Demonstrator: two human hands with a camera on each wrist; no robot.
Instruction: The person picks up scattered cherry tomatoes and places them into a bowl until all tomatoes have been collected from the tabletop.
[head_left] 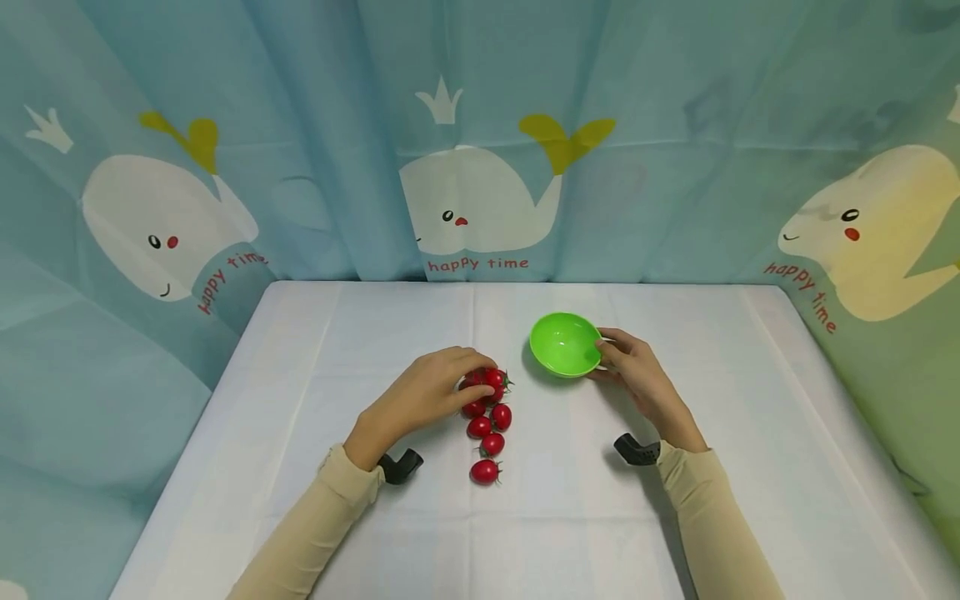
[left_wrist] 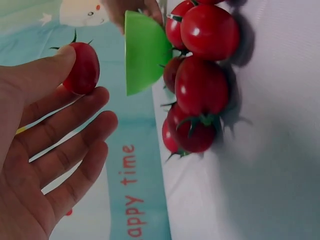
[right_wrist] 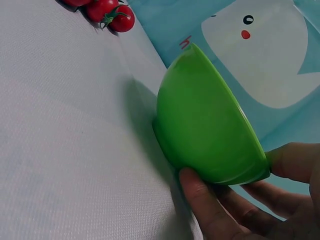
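My left hand (head_left: 423, 392) pinches a small red cherry tomato (left_wrist: 86, 70) between thumb and fingers, its green stem end pointing up in the left wrist view. Below that hand a loose line of several more cherry tomatoes (head_left: 484, 472) lies on the white tablecloth, the farthest partly hidden by my fingers in the head view. To the right of them is a bright green bowl (head_left: 564, 343), with nothing visible inside. My right hand (head_left: 641, 375) grips its right side, thumb at the rim and fingers against the underside (right_wrist: 205, 120).
The white-covered table (head_left: 360, 533) stretches out around both hands. A blue curtain (head_left: 322, 133) with printed whales hangs behind its far edge and along the sides. Black wrist devices (head_left: 637, 450) sit under both cuffs.
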